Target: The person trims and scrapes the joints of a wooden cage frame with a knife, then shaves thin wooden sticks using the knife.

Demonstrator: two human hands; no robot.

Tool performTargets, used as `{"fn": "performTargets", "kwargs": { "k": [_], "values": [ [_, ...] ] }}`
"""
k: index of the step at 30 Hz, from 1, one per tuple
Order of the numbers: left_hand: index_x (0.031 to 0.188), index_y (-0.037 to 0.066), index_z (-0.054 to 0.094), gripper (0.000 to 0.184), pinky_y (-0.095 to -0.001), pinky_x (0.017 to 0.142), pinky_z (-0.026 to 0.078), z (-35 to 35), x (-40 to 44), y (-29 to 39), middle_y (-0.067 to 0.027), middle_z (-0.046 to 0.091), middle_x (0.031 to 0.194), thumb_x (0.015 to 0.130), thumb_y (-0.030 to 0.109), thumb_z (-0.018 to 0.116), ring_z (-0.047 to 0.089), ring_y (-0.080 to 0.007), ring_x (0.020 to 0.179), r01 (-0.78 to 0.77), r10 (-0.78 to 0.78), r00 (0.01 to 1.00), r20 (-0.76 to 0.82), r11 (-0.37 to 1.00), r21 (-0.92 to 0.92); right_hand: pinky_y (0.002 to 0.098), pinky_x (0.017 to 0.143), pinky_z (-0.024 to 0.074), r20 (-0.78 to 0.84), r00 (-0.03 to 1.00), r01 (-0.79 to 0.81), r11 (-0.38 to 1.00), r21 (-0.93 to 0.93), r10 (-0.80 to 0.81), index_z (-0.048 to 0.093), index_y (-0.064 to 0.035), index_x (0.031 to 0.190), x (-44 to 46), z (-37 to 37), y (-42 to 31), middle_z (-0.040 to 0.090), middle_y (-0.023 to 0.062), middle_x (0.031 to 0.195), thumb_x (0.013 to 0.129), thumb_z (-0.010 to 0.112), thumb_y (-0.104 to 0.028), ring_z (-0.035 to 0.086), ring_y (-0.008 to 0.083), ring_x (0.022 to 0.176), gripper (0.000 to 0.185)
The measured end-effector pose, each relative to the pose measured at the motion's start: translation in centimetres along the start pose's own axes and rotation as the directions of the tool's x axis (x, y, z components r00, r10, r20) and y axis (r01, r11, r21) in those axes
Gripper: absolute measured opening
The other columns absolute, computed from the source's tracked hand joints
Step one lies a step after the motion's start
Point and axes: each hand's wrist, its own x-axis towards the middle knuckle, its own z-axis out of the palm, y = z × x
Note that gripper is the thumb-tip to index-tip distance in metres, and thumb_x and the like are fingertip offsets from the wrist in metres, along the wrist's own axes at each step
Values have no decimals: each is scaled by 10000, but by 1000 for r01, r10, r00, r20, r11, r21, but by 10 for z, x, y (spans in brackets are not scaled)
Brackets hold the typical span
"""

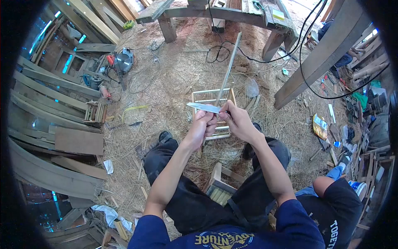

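Note:
My right hand (pixel 238 122) is closed around the handle end of a knife (pixel 203 107). Its blade points left and lies across the top of my left hand (pixel 202 126). The fingers of my left hand are curled around a long thin wooden strip (pixel 229 68), which slants up and away past the blade. Where blade and strip meet is partly covered by my fingers. Below both hands a small slatted wooden frame (pixel 200 92) stands on the ground, partly hidden by them. Between my legs is a wooden box (pixel 216 172) with pale rolls or sticks inside.
A circular saw (pixel 123 62) and other power tools lie at the left beside stacked boards (pixel 78 141). A workbench (pixel 215 12) stands ahead, with black cables (pixel 265 61) trailing from it. A thick post (pixel 319 56) leans at right. Another person (pixel 336 207) sits close at my right.

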Motion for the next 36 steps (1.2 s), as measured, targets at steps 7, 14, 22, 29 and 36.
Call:
{"fn": "performTargets", "kwargs": {
  "k": [7,14,22,29,36],
  "values": [
    [1112,132,480,93,-221,391,166,5,-10,8,83,322,638,1061,182,421,256,-20,442,42,-40,998,51,998,-49,440,715,458,-31,987,157,987,-38,-158,559,-36,937,-2,-1,5,603,150,833,940,620,-170,597,369,812,147],
    [1102,174,491,77,-207,377,160,14,-19,6,82,334,655,1065,230,453,259,-14,438,92,-92,996,-15,995,-33,400,695,450,-41,983,179,984,-6,-179,571,-34,907,-9,-3,7,632,115,857,919,668,-161,581,315,763,160],
    [1051,179,495,118,-202,371,164,15,-25,5,79,342,650,1072,292,473,253,-7,435,120,-120,993,5,990,-76,408,731,443,-38,974,216,967,-134,-222,605,-53,902,-13,1,17,630,103,858,870,686,-133,598,324,792,118],
    [1023,172,477,109,-199,378,174,13,-26,0,66,362,690,1079,264,456,255,-12,446,107,-108,994,-8,992,-67,407,719,431,-36,976,207,968,-141,-214,598,-56,884,-14,-2,13,616,99,841,857,683,-127,598,315,794,113],
    [884,142,446,215,-211,388,162,14,-28,-1,72,345,679,1078,234,438,257,-15,462,98,-99,995,-14,991,-87,391,694,401,-62,965,235,946,-225,-255,585,-56,852,-14,-13,19,594,95,809,850,697,-172,586,296,770,161]
  ]
}}
